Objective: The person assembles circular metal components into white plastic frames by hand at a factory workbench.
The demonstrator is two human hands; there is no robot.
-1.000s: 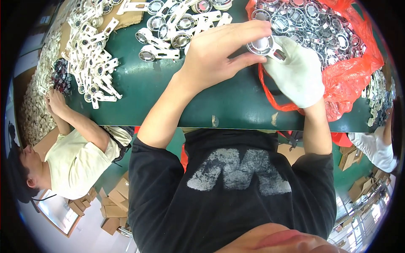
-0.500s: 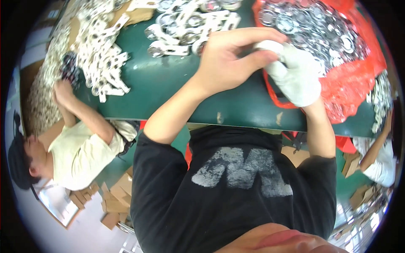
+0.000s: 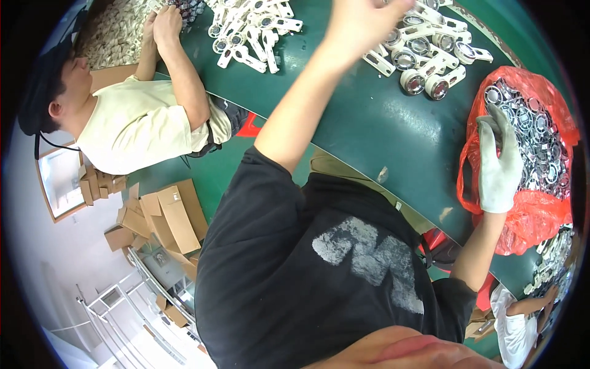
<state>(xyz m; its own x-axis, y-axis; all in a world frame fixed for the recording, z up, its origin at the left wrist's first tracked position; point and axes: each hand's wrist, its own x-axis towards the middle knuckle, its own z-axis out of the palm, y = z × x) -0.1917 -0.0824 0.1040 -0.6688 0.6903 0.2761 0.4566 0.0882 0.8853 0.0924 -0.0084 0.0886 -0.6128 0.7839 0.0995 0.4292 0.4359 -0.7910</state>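
Could not tell grip of left hand (image 3: 361, 26) by white parts (image 3: 420, 45) near far edge of counter (image 3: 412, 138), but found right hand (image 3: 500, 169) loosely parted at red bag (image 3: 533, 215), presumably opened for access.

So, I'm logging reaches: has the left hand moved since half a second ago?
Yes. Judged against the red bag, the left hand has moved leftward and away, toward the white parts.

- Bag (image 3: 531, 224): glossy, crinkled thin plastic
- Round parts (image 3: 534, 138): shiny, metallic-looking
- Handled pieces (image 3: 433, 61): smooth, plastic-looking
- Glove (image 3: 501, 181): matt cloth
- Surface (image 3: 399, 132): smooth, faintly glossy
- Boxes (image 3: 178, 215): matt cardboard
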